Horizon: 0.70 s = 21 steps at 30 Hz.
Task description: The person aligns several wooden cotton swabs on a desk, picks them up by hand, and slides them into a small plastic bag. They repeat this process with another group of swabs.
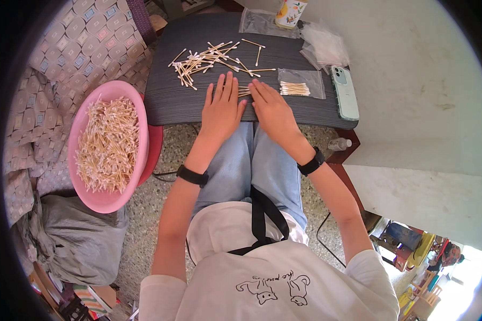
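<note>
A small bundle of cotton swabs [243, 91] lies on the dark table [177, 115], between my two hands. My left hand [222, 109] rests at its left end with fingers stretched out and palm down. From the other side my right hand [273, 107] lies close to the bundle's right end, its fingers extended and side by side. The hands partly cover the swabs. Beyond them spreads a loose pile of swabs [201, 63] pointing in many directions. Right of my right hand, an aligned row of swabs [294, 89] sits on or in a clear plastic bag [317, 83]; I cannot tell which.
A pink basin [76, 160] heaped with swabs stands at the left on a red support. A pale phone [346, 95] lies by the table's right edge. Clear bags [326, 45] and a printed cup [290, 13] are at the back. A small bottle [339, 144] stands below right.
</note>
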Each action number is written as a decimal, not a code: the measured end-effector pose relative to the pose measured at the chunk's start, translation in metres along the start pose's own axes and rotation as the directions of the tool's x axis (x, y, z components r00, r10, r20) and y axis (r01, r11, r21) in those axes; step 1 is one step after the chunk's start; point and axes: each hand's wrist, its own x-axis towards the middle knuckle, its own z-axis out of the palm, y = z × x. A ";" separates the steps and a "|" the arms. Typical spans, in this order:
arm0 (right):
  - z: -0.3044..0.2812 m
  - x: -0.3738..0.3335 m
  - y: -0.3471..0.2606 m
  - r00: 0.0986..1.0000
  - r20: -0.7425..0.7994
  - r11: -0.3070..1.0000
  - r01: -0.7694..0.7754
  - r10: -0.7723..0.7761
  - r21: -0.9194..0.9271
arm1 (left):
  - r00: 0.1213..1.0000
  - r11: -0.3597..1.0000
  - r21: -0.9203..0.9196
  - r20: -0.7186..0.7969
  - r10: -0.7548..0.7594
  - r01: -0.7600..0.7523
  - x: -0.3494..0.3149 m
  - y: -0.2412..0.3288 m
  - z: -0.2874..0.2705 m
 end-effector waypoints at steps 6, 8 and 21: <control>0.000 -0.002 0.001 0.980 0.067 0.965 -0.195 0.186 0.174 | 0.999 1.000 0.011 0.050 0.018 -0.019 0.002 -0.006 0.000; 0.002 -0.003 0.001 0.986 0.036 0.967 -0.165 0.161 0.194 | 0.996 0.998 -0.021 0.063 0.064 -0.063 0.000 -0.007 -0.001; 0.013 0.012 0.005 0.990 0.029 0.810 -0.130 0.139 0.571 | 0.987 0.725 -0.676 0.023 -0.160 0.133 0.002 -0.007 -0.006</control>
